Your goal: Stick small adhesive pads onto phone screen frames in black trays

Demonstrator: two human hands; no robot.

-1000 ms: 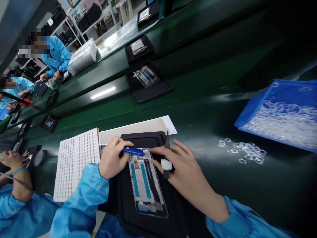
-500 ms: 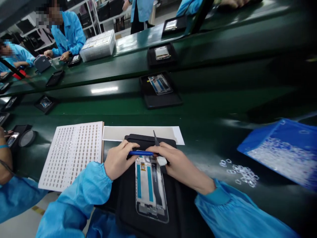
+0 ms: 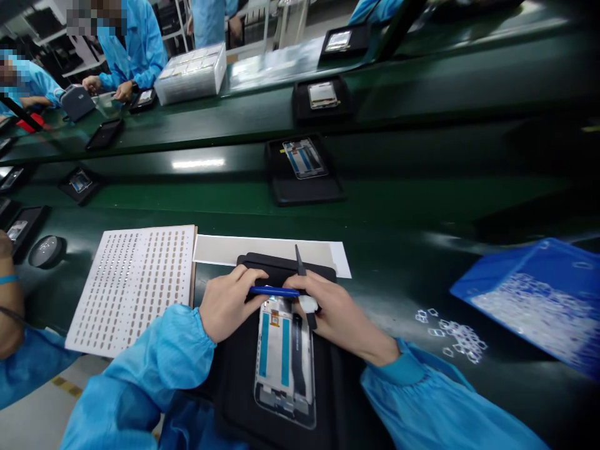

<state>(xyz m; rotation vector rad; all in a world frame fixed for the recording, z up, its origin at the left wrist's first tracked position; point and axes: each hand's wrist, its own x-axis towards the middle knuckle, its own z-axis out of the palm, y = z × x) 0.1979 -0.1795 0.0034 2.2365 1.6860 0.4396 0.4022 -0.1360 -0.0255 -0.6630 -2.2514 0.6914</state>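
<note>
- Both hands are drawing closer together at the top of the phone frame [image 3: 285, 359] than a second ago.
- Left hand [image 3: 228, 304] is pinching a blue tool [image 3: 274, 291], laid across the frame's top edge.
- Right hand [image 3: 334, 310] is gripping black tweezers [image 3: 302, 281], tips pointing away.
- Phone frame is lying in a black tray [image 3: 337, 400] beside a perforated white board [image 3: 135, 284].

Long dark-green table [image 3: 398, 206] runs across, glossy, with a light strip reflection [image 3: 197, 164]. Co-workers in blue coats [image 3: 135, 50] sit far left. White shelving [image 3: 173, 19] behind; pale floor [image 3: 28, 425] bottom left.
</note>
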